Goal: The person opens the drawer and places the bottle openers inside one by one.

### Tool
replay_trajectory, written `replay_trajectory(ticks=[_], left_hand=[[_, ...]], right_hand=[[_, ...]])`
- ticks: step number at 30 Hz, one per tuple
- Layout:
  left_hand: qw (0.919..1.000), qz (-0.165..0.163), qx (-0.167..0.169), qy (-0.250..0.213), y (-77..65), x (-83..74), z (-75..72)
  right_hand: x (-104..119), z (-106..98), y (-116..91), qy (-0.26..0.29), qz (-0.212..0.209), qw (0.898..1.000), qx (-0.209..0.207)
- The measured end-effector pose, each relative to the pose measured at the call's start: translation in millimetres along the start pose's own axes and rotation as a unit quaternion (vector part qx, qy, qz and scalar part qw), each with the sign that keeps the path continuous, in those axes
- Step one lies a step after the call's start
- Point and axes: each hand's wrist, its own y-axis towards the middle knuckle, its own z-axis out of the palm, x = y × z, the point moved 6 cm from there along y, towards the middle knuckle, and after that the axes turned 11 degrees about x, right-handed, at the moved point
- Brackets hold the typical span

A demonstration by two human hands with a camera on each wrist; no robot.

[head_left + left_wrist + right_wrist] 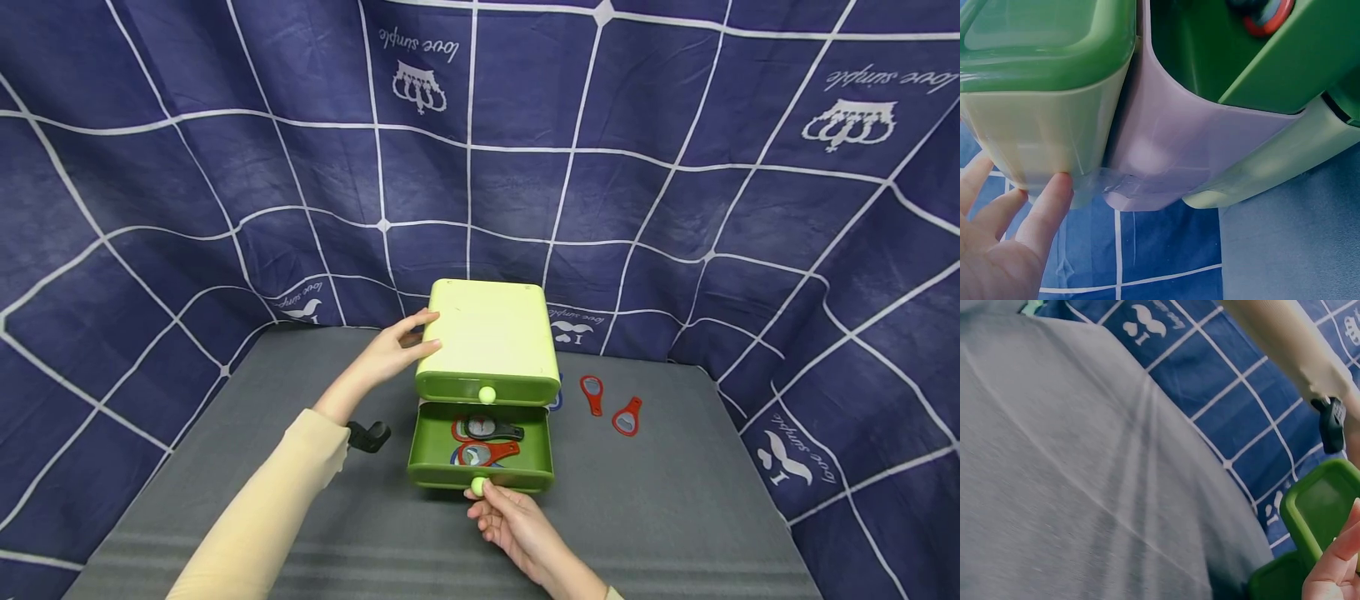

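A small drawer cabinet [491, 329] with a pale yellow-green top and green drawer fronts stands on the table. My left hand [390, 348] rests its fingertips against the cabinet's left side, fingers spread. My right hand [517, 529] pinches the round light-green knob [478, 486] of a pulled-out green drawer [538, 454]. Inside lie a black paddle-shaped piece [483, 427] with a round dial and a red paddle-shaped piece [487, 453]; other red and blue pieces are partly covered. The left wrist view shows the open drawer in a purple tier [1166, 144] between cream tiers.
Two red paddle-shaped pieces [592, 393] [627, 417] lie on the grey tabletop [675, 500] right of the cabinet. A blue-edged piece [557, 398] shows partly behind its right side. A blue checked cloth [645, 200] hangs around the table. A black camera [367, 436] sits on my left wrist.
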Motion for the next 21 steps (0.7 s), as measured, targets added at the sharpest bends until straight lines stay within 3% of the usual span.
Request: replay_trajectory(ticks=[17, 21], left_hand=[[0.9999, 0.005, -0.001, 0.009, 0.2, 1.7, -2.3], [0.9999, 0.006, 0.001, 0.008, -3.6, -4.7, -0.3]], right_hand=[[33, -24, 47, -0.047, -0.039, 0.997, -0.055], [39, -28, 52, -0.055, -0.049, 0.995, -0.069]])
